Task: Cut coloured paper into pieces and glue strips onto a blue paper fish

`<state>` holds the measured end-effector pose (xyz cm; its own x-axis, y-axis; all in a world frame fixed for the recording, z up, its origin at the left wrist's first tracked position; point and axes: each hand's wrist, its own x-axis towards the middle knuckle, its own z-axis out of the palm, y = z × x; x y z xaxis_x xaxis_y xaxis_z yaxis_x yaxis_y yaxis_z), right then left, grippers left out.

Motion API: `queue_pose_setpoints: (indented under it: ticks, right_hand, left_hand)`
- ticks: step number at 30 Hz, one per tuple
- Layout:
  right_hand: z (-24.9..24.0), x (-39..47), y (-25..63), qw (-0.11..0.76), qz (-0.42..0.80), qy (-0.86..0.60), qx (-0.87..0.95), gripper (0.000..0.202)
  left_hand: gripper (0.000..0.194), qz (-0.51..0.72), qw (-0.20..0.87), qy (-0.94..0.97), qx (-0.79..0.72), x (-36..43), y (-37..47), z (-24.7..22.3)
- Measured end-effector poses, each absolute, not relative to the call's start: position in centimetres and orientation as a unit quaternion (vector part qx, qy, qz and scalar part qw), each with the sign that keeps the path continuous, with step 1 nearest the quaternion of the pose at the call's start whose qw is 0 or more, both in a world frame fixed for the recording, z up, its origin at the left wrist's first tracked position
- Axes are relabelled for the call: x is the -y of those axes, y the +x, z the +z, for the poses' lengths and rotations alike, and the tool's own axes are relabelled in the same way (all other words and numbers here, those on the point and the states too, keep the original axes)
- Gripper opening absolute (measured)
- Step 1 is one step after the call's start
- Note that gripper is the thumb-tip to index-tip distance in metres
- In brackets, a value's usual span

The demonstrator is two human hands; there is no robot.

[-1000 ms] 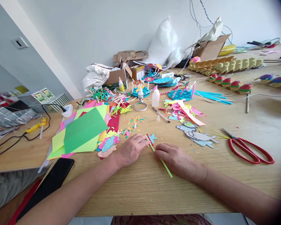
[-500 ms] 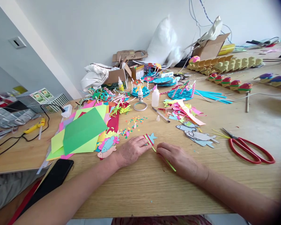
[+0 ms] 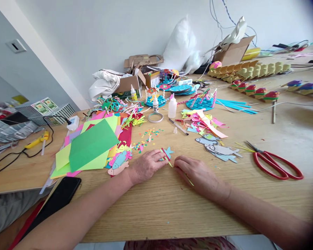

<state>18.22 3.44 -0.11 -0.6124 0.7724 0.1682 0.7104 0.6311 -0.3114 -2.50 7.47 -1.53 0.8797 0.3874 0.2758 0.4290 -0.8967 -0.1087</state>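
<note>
My left hand (image 3: pixel 147 166) is closed on a small blue paper fish (image 3: pixel 168 152), whose tail shows past the fingertips. A red strip and a yellow-green strip (image 3: pixel 170 162) lie across the fish. My right hand (image 3: pixel 194 171) pinches that yellow-green strip, and its loose end shows below the palm. Left of my left hand lie several paper fish (image 3: pixel 119 168) in pink, blue and yellow. Grey-blue paper fish (image 3: pixel 220 150) are spread out to the right, beyond my right hand.
Red-handled scissors (image 3: pixel 276 166) lie at the right. Coloured paper sheets (image 3: pixel 94 146) and a black phone (image 3: pixel 63 191) are at the left. Glue bottles (image 3: pixel 172 107), a tape roll (image 3: pixel 155 117), a pen (image 3: pixel 178 127) and paper scraps (image 3: pixel 205 121) stand or lie farther back.
The loose end of the yellow-green strip has risen slightly toward my right palm. The whole view has shifted a little; my left hand keeps its hold on the fish.
</note>
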Motion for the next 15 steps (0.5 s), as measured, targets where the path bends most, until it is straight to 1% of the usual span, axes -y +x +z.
queue_pose_setpoints:
  ticks: [6,15]
  right_hand:
    - [-0.5,-4.0,18.8,0.216,0.116,-0.460,0.853,0.020]
    - [-0.1,-4.6,19.8,0.269,0.126,-0.491,0.819,0.016]
  left_hand:
    - [0.028,-0.125,0.114,-0.966,0.197,-7.5,-2.6,-1.7]
    - [0.027,-0.114,0.106,-0.967,0.200,-7.3,-2.5,-1.4]
